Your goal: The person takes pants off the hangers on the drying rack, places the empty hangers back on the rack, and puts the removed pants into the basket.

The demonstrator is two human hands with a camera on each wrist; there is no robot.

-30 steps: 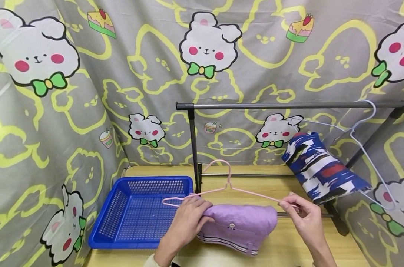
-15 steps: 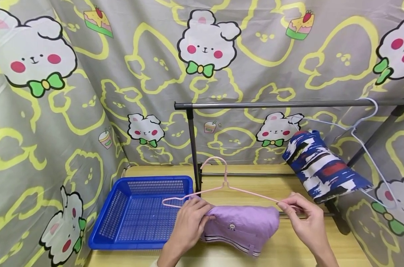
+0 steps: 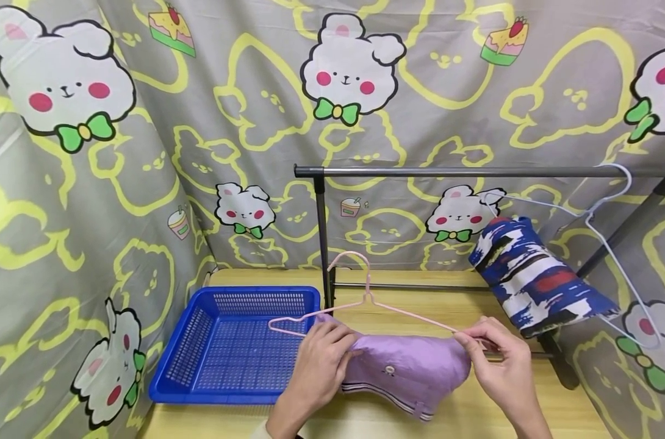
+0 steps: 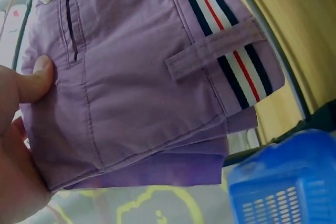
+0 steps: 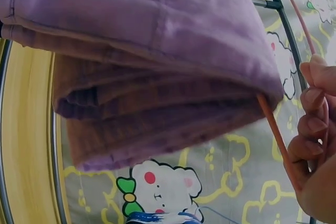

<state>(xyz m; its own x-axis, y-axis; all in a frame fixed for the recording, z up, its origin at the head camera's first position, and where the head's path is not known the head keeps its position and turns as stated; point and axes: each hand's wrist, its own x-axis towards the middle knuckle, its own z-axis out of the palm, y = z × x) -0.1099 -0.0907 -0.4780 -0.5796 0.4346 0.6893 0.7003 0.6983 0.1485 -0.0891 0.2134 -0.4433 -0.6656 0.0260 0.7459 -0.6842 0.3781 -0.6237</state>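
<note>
A pair of folded purple trousers [image 3: 404, 366] hangs over the lower bar of a pink clothes hanger [image 3: 368, 285]. My left hand [image 3: 318, 366] pinches the trousers' left end; in the left wrist view the thumb lies on the purple cloth [image 4: 131, 93], near a striped waistband and belt loop. At the other side, my right hand [image 3: 503, 360] grips the hanger's right end. The right wrist view has those fingers curled round the pink wire, with the lower bar [image 5: 273, 124] running in under the trouser fold.
A blue perforated basket [image 3: 168, 366] sits at the left on the wooden table [image 3: 409, 277]. Behind stands a black rack, its top rail [image 3: 420, 172] carrying a light-blue hanger [image 3: 590, 213] with folded blue, white and red patterned cloth [image 3: 541, 274]. Patterned curtains surround the table.
My left hand and the trousers have shifted slightly right along the hanger, towards my right hand. The hanger's hook has tipped a little left and up. Both hands keep their holds.
</note>
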